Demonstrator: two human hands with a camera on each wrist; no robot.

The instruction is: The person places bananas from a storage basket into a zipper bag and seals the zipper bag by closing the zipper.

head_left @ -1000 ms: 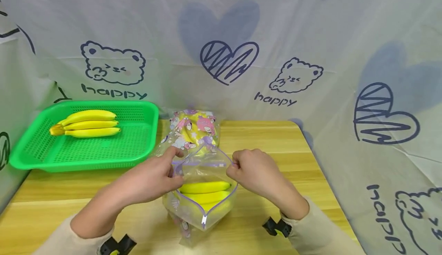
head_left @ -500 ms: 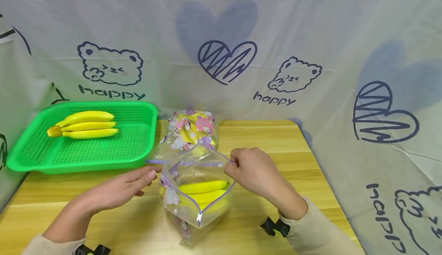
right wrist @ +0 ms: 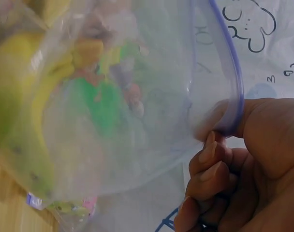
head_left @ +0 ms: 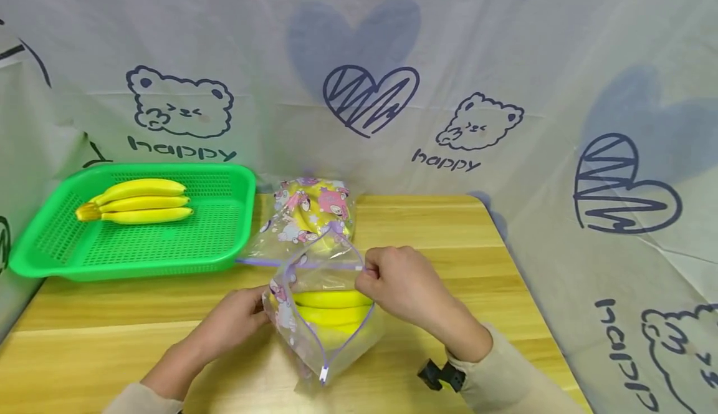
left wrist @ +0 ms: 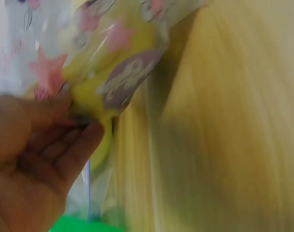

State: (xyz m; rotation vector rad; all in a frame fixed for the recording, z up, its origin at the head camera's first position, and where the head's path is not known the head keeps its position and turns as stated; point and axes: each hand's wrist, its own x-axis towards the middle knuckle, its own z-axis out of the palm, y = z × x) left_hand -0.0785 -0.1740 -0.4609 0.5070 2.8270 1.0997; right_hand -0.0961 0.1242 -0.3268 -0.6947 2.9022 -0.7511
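A clear zip bag with cartoon prints and a purple zip edge stands in front of me, its mouth spread open. Yellow bananas lie inside it. My right hand pinches the rim on the right between thumb and curled fingers, also plain in the right wrist view. At the bag's left side is my left hand. In the left wrist view, that hand's thumb and fingers pinch the outside of the printed bag near a banana's end, though the picture is blurred. The white slider sits at the near end of the zip.
A green basket at the back left holds a bunch of bananas. Behind the open bag lies another printed bag with bananas in it. The wooden table meets a printed cloth backdrop at the back and right.
My left hand let go of the left rim, drew away to the left, then came back lower against the bag's side. The bag's mouth shifted slightly. My right hand kept its hold.
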